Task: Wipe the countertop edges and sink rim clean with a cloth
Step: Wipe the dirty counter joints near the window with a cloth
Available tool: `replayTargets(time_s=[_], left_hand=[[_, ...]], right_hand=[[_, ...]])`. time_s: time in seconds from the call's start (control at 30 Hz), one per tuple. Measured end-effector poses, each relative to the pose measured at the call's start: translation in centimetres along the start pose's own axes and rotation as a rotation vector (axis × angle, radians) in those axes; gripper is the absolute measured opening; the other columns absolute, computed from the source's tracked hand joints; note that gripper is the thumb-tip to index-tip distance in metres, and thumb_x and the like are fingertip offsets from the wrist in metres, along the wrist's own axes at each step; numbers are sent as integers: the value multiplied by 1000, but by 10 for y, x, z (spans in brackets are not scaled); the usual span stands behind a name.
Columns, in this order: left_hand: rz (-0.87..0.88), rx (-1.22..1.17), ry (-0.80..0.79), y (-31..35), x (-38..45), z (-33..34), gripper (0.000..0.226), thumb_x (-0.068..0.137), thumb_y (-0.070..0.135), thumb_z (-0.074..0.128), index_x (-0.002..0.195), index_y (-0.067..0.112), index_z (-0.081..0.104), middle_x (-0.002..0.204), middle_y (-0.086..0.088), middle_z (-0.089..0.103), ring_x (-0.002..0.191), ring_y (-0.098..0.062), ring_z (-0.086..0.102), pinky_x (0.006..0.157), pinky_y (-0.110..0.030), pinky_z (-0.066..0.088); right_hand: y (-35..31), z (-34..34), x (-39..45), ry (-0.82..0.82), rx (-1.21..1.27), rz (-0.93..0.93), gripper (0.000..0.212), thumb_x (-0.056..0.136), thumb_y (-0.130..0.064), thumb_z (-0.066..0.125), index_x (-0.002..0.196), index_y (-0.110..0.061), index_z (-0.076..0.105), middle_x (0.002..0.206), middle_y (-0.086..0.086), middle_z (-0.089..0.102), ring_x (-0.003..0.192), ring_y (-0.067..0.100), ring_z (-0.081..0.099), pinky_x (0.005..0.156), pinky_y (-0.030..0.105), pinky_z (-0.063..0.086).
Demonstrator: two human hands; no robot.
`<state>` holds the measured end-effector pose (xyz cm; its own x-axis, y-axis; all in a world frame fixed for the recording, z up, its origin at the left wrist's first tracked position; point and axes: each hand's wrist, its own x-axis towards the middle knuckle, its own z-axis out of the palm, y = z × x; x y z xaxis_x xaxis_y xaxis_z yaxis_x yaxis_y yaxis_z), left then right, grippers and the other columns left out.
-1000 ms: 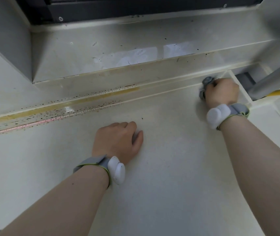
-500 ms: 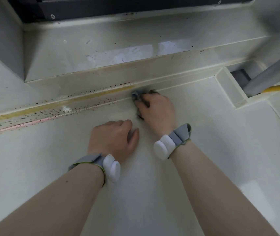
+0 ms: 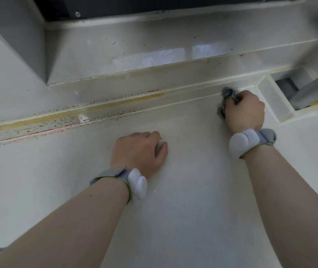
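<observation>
Grime dots the yellowed ledge (image 3: 88, 111) at the left. Left hand (image 3: 139, 152) rests on the countertop (image 3: 193, 190), fingers curled under, seemingly holding nothing. Right hand (image 3: 244, 111) grips a grey cloth (image 3: 227, 93), pressing it against the countertop's back edge.

Left hand (image 3: 139, 151) lies knuckles up, fingers curled under, forearm reaching in from the lower left; right hand (image 3: 245, 111) is fisted farther forward, its forearm stretched out from the lower right.
</observation>
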<state>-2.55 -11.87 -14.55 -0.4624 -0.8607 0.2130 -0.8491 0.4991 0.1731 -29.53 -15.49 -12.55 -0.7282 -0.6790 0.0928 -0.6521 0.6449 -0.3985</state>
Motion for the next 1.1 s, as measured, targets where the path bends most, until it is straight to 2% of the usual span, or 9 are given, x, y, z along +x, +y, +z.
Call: replayTargets(time_s=[0.2,0.3,0.47,0.6,0.67,0.73,0.83,0.93,1.1], left_hand=[[14,-28,22,0,0,0,35,87,46,49,64,24,36,52,7,38,47,-18,37,47,-23,25],[24,-31,36,-1,1,-1,35,87,46,50,63,23,35,51,7,37,45,-19,36,47,-22,24],[44,-75,-2,-2,1,-1,33,81,43,55,64,24,34,52,3,50,45,-24,45,45,-21,24],[24,-103,-52,-1,4,-5,28,81,44,36,64,23,43,57,3,54,50,-25,51,45,-26,39],[10,-121,-150,3,5,-18,23,84,42,38,67,27,41,67,3,58,62,-25,58,56,-33,49],[-35,-99,-280,3,2,-27,15,86,37,56,80,24,57,84,1,63,82,-23,61,73,-33,51],[-109,-64,-298,4,2,-33,23,81,32,65,69,21,50,81,0,59,83,-21,60,72,-29,46],[-15,-44,-175,6,5,-14,33,82,42,43,59,23,26,61,7,45,61,-21,55,54,-27,36],[-4,-22,-14,2,0,1,35,87,48,47,65,23,38,55,6,47,51,-19,46,46,-24,33]], right_hand=[[-49,7,-44,142,387,-227,24,84,-32,57,66,-17,54,56,-3,44,57,11,36,54,25,25],[-78,9,-58,110,497,-183,28,79,-26,59,59,-9,48,48,-2,37,49,14,31,45,17,23],[-105,15,-90,-113,420,-500,33,82,-31,61,59,-7,54,52,3,49,52,16,42,53,30,34],[-128,14,-96,-248,313,-755,33,81,-27,61,57,-7,50,51,2,46,50,18,45,48,35,38],[-141,15,-100,-289,273,-886,34,80,-25,61,56,-9,45,48,0,38,48,19,41,46,32,30],[-151,16,-108,-318,260,-984,33,80,-22,61,56,-13,40,47,-2,31,48,21,38,48,27,26],[-151,25,-113,-230,241,-1030,25,76,-21,64,56,-13,51,49,0,40,48,23,40,47,25,24],[-132,27,-99,-117,181,-972,19,75,-24,65,62,-12,63,54,5,56,49,24,50,44,25,27],[-77,12,-54,58,124,-785,23,78,-39,60,87,-21,72,76,5,68,65,30,62,53,32,48]])
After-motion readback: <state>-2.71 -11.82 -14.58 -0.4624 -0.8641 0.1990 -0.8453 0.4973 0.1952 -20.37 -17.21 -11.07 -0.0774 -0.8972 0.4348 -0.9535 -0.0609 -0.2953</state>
